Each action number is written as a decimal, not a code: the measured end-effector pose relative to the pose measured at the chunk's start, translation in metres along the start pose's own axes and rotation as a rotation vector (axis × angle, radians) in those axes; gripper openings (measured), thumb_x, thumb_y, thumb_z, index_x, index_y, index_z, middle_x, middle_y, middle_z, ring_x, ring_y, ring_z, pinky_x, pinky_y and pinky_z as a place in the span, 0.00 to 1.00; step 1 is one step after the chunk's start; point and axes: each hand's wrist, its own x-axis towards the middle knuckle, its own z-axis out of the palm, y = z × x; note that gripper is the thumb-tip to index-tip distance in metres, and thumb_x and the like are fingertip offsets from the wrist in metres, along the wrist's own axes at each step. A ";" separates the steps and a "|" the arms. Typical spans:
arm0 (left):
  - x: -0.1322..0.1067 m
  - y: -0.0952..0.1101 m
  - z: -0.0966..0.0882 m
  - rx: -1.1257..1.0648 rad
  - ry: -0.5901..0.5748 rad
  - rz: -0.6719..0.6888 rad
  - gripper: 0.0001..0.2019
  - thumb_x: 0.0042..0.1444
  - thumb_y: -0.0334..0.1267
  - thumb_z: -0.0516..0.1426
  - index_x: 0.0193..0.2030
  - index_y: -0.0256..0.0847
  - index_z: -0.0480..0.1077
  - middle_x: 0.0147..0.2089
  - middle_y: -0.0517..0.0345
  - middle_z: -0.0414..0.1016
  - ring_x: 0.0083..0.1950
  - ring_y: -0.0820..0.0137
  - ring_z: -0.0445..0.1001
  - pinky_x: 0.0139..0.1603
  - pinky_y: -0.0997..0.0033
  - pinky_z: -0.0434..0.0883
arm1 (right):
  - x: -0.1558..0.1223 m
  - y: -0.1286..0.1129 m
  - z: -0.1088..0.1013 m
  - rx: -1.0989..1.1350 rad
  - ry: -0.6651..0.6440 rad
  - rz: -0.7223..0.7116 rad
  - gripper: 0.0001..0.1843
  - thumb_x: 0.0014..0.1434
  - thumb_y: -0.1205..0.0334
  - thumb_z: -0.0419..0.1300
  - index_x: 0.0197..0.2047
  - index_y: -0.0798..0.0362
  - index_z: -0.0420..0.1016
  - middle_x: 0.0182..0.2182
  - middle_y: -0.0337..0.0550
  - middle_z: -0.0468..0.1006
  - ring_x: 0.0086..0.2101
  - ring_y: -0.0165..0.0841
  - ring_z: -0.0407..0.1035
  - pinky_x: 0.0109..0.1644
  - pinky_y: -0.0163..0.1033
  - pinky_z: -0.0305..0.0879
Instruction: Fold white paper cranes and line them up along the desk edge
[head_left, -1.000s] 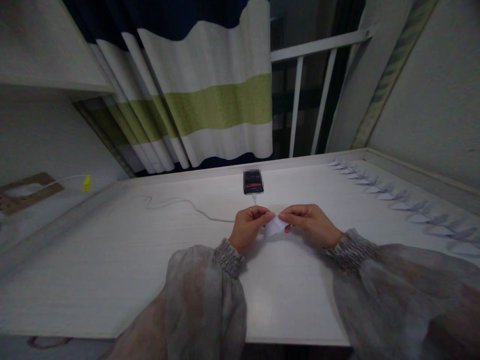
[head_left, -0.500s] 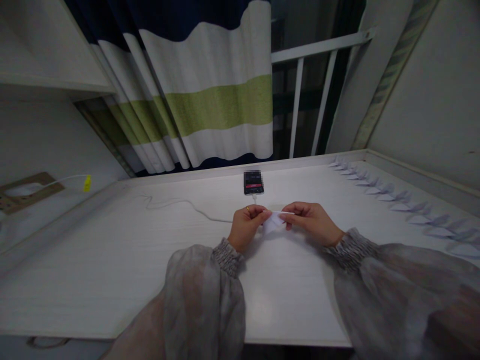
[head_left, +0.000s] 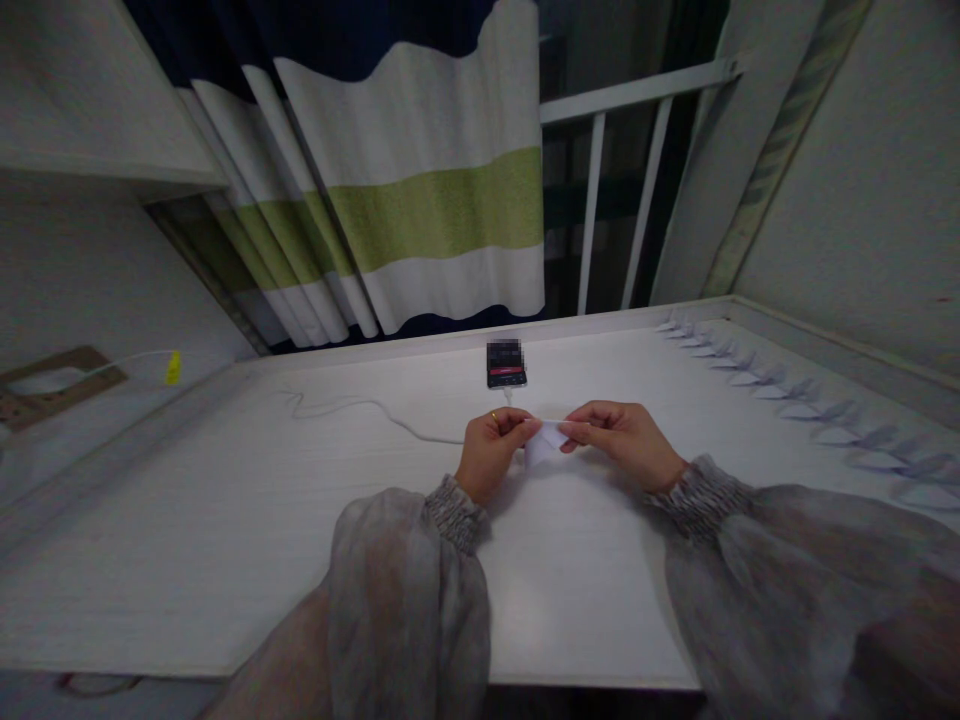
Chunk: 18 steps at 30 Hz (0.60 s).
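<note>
The left hand (head_left: 491, 455) pinches the left side of a small white paper (head_left: 544, 450) between thumb and fingers; a gold ring (head_left: 494, 416) shows on one of its fingers. The right hand (head_left: 626, 442) pinches the paper's right upper corner in the same way, so both hands grip the one sheet, thumbs facing each other with a short gap between them. The paper is folded, with its loose part hanging toward the near side, over the middle of the desk (head_left: 225, 520); whether it touches the top is hard to tell.

Just beyond the hands lies a phone (head_left: 506, 364), its screen partly pixelated. A white plug sits at its near end, and a white cable (head_left: 420, 435) leads out from behind the left hand and curls off to the far left. Along the right side of the desk, a row of folded papers (head_left: 799, 410) runs from the far corner toward the near side, well apart from the hands. Both arms wear grey, loose sleeves (head_left: 409, 590) with gathered cuffs. At the far side hangs a striped curtain (head_left: 450, 210), with white bars (head_left: 592, 210) to its right.
</note>
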 end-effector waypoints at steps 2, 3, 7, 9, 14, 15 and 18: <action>0.000 0.000 0.000 -0.008 0.006 -0.007 0.08 0.35 0.36 0.62 0.22 0.34 0.70 0.21 0.62 0.69 0.23 0.79 0.64 0.27 0.76 0.64 | 0.000 -0.002 -0.001 -0.015 0.008 0.007 0.13 0.42 0.54 0.62 0.26 0.57 0.73 0.19 0.41 0.76 0.23 0.29 0.69 0.31 0.35 0.63; 0.000 0.000 0.000 -0.011 0.006 -0.010 0.08 0.35 0.36 0.62 0.22 0.34 0.70 0.21 0.62 0.69 0.23 0.79 0.64 0.27 0.76 0.64 | 0.000 -0.003 -0.001 -0.027 0.011 0.011 0.13 0.42 0.54 0.62 0.26 0.57 0.74 0.19 0.41 0.76 0.22 0.29 0.69 0.31 0.35 0.63; 0.001 -0.001 0.000 -0.024 -0.002 -0.018 0.08 0.35 0.36 0.62 0.22 0.34 0.70 0.20 0.62 0.69 0.23 0.79 0.64 0.27 0.76 0.64 | 0.001 -0.005 -0.002 -0.053 0.008 0.030 0.13 0.42 0.54 0.62 0.26 0.57 0.74 0.18 0.42 0.76 0.22 0.28 0.68 0.30 0.35 0.63; 0.001 -0.002 0.000 -0.032 0.002 -0.016 0.08 0.34 0.36 0.62 0.22 0.35 0.70 0.21 0.62 0.69 0.23 0.79 0.64 0.27 0.76 0.63 | 0.001 -0.005 -0.003 -0.042 0.006 0.035 0.13 0.42 0.54 0.62 0.26 0.57 0.74 0.18 0.42 0.77 0.21 0.28 0.67 0.30 0.35 0.62; 0.002 -0.002 0.000 -0.025 0.012 -0.010 0.08 0.34 0.36 0.62 0.22 0.34 0.70 0.21 0.62 0.70 0.23 0.79 0.64 0.26 0.76 0.63 | 0.003 -0.003 -0.003 0.009 0.005 0.035 0.12 0.41 0.56 0.62 0.25 0.57 0.74 0.18 0.42 0.77 0.20 0.26 0.65 0.29 0.35 0.61; 0.002 -0.002 0.000 -0.026 0.012 -0.008 0.08 0.35 0.35 0.62 0.22 0.34 0.70 0.21 0.62 0.70 0.23 0.79 0.64 0.26 0.76 0.63 | 0.003 -0.003 -0.004 0.021 0.007 0.043 0.11 0.41 0.57 0.63 0.25 0.58 0.74 0.18 0.42 0.77 0.20 0.26 0.65 0.29 0.34 0.61; 0.002 -0.002 -0.001 -0.031 0.024 -0.006 0.07 0.35 0.35 0.62 0.23 0.34 0.70 0.21 0.62 0.70 0.23 0.79 0.64 0.27 0.76 0.63 | 0.004 -0.004 -0.005 0.062 0.025 0.084 0.11 0.40 0.59 0.64 0.24 0.58 0.73 0.18 0.42 0.77 0.21 0.27 0.67 0.29 0.34 0.61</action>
